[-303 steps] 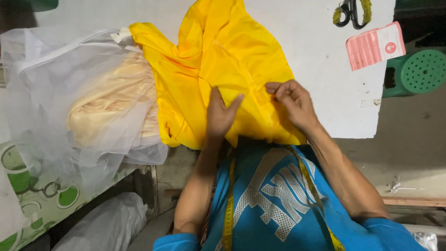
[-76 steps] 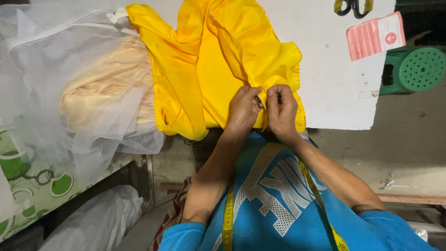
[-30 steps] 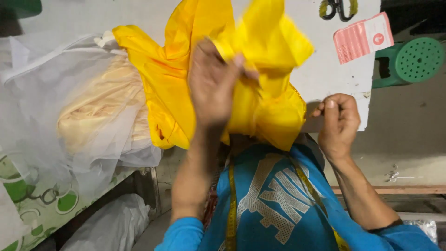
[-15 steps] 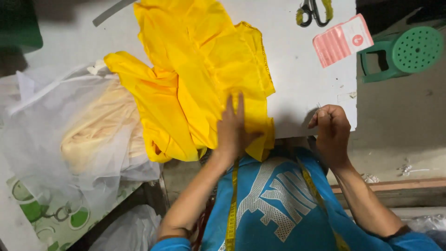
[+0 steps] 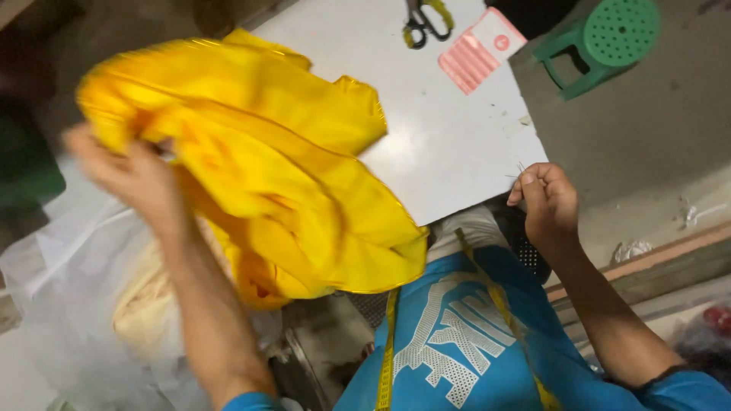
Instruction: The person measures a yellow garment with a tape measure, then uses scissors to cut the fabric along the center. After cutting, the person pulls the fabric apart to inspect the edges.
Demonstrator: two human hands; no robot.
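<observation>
My left hand (image 5: pixel 126 173) grips a bright yellow garment (image 5: pixel 274 175) and holds it lifted off the white table (image 5: pixel 449 137), out to the left; hand and cloth are blurred. The cloth hangs in folds down to my lap. My right hand (image 5: pixel 547 202) rests at the table's near right corner with its fingers pinched together on what looks like a thin pin or thread, too small to tell for sure. A yellow measuring tape (image 5: pixel 390 342) hangs round my neck over a blue shirt.
Scissors with yellow handles (image 5: pixel 422 19) and a pink card (image 5: pixel 481 49) lie at the table's far side. A green plastic stool (image 5: pixel 605 38) stands on the floor at right. A clear plastic bag (image 5: pixel 91 304) holding cream fabric sits at left.
My left hand has swung the yellow garment up and to the left, off the table. My right hand has stayed at the table's corner.
</observation>
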